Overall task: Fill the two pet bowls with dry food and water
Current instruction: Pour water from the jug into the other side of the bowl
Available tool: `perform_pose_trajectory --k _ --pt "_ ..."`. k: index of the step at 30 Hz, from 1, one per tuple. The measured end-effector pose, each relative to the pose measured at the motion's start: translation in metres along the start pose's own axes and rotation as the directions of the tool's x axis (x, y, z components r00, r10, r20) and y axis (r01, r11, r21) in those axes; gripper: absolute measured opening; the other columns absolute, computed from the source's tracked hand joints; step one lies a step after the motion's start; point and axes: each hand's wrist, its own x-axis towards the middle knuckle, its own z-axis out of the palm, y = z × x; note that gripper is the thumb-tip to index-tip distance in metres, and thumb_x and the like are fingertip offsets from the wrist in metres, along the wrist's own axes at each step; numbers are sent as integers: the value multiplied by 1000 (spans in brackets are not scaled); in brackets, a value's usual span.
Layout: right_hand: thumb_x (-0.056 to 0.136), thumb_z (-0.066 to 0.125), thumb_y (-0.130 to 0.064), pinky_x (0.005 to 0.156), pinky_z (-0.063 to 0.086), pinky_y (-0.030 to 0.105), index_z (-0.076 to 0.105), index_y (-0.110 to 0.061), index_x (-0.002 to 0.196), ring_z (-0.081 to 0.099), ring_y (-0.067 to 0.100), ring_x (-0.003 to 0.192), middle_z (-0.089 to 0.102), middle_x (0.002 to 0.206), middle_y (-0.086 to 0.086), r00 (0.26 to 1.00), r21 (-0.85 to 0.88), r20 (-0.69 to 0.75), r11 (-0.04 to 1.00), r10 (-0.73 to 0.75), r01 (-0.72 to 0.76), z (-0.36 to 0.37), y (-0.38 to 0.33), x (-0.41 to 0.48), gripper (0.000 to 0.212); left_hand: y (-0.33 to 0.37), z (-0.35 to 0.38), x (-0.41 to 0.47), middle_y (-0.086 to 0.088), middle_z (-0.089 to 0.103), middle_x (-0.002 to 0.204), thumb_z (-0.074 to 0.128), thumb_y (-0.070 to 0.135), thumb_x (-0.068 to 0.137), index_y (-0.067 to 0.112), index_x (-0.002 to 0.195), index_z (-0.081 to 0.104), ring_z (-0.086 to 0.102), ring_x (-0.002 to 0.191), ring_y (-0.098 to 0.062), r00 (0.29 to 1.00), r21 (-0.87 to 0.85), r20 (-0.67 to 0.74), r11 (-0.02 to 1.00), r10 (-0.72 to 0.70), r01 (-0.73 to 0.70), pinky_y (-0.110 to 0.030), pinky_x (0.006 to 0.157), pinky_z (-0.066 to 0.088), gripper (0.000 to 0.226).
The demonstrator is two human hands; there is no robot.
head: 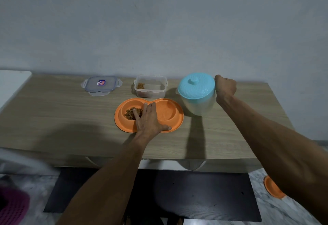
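The orange plastic double bowl (174, 118) is being pressed by the flat-fingered left hand (149, 121); the blue-lidded white jug (195, 91), at its two o'clock, is being gripped by the curled right hand (225, 86).

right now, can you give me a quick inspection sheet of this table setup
surface: wooden table, no spills seen
job's things: orange double bowl, dry food in its left well, none in the right well, water cannot be told; blue-lidded jug to its right
clutter: open clear container with few pellets left; its lid lies flat further left
hands: left hand flat on the bowl's middle; right hand grips the jug's side
cables: nothing seen
surroundings: grey wall; dark mat and orange dish on the floor
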Motion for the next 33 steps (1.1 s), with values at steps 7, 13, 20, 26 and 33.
perform_pose_trajectory --k 7,13,20,26,33 --pt "67 56 -11 50 29 29 38 -12 56 31 17 52 38 56 -2 996 134 20 987 82 -84 5 10 15 21 -1 0 -1 -3 19 163 74 72 61 14 156 11 3 153 -24 1000 -11 -13 1000 12 -13 -66 117 -1 128" --pt "66 58 -12 50 32 29 43 -12 56 39 16 53 44 55 -2 990 206 43 969 132 -138 2 21 24 18 0 1 -2 -3 20 163 75 71 61 14 156 12 3 153 -24 1000 -17 -27 1000 9 -9 -65 116 -2 127" --pt "72 59 -14 46 30 27 42 -14 56 38 15 49 44 55 -2 988 273 65 949 143 -155 -6 35 31 24 0 1 -3 -4 19 163 76 70 61 14 155 14 2 154 -24 1000 -43 -32 999 -1 0 -64 117 -2 126" --pt "71 66 -34 52 40 27 61 -12 74 52 15 54 59 66 0 987 277 98 949 128 -151 -13 37 28 24 1 -1 -6 -5 18 163 76 68 63 14 155 12 2 153 -24 1000 -37 -21 999 13 -14 -63 117 -2 125" --pt "77 47 -47 79 48 39 61 -13 78 56 28 84 60 82 5 981 237 24 952 194 -194 -19 53 11 36 -12 -13 -12 -9 22 160 62 77 69 12 153 17 10 151 -28 996 -80 -92 997 2 -9 -65 116 6 116"
